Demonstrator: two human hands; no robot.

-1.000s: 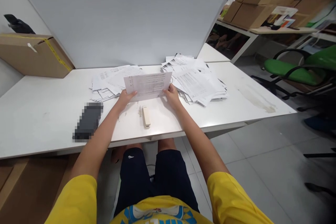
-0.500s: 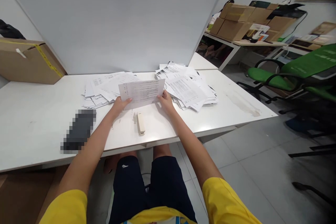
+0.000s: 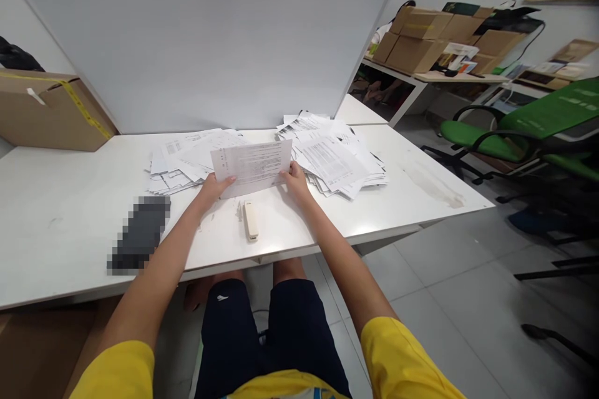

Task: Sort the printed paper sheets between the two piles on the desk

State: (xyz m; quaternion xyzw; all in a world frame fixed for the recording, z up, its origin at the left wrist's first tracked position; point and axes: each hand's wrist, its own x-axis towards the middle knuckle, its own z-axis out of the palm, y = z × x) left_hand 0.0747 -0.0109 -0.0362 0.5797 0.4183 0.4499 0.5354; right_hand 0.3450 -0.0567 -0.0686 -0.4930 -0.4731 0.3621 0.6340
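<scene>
A printed sheet of paper (image 3: 255, 168) is held up slightly tilted above the table, gripped at both its sides. My left hand (image 3: 216, 190) pinches its left edge, thumb on the face towards me. On the opposite edge my right hand (image 3: 294, 180) is closed in the same way. Just below the sheet lies a cream stapler (image 3: 251, 221) on the tabletop. Behind my left hand spreads a loose pile of papers (image 3: 182, 154). Beyond my right hand lies another, larger messy pile of papers (image 3: 337, 159).
A blurred-out dark flat object (image 3: 140, 234) rests beside my left forearm on the white table (image 3: 70, 218). A white panel (image 3: 224, 37) stands along the back. At the far left is a cardboard box (image 3: 51, 112). Green chairs (image 3: 486, 137) and a box-laden desk are at right.
Both hands keep hold of the sheet almost still. The sheet has shifted very slightly; the piles and the stapler have not moved.
</scene>
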